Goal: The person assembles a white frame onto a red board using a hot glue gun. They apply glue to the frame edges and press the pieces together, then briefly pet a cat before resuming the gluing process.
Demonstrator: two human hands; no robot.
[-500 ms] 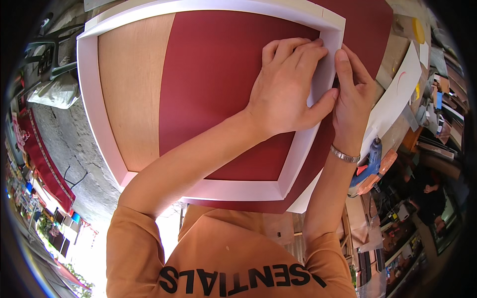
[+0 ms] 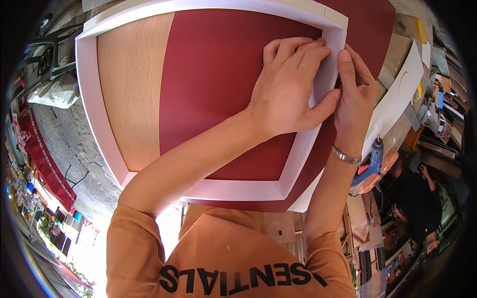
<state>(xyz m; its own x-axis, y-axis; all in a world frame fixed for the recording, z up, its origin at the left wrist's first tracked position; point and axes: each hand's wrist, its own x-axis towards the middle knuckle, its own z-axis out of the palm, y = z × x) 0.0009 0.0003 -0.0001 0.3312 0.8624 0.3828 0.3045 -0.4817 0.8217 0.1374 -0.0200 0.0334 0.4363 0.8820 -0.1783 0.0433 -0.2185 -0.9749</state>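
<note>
Red sheet [image 2: 218, 89] could creep under the white frame [image 2: 318, 94] if my left hand [image 2: 290, 92], pressing flat, slips; right hand [image 2: 355, 94] pinches the frame's edge.

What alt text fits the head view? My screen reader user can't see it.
Both bare hands, left hand and right hand, press on the right rail of a white picture frame lying over a dark red sheet and wooden backing.

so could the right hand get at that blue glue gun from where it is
Probably yes. The glue gun lies just beside the right hand's wrist, nothing covering it, though that hand is now pressed on the white frame.
</note>
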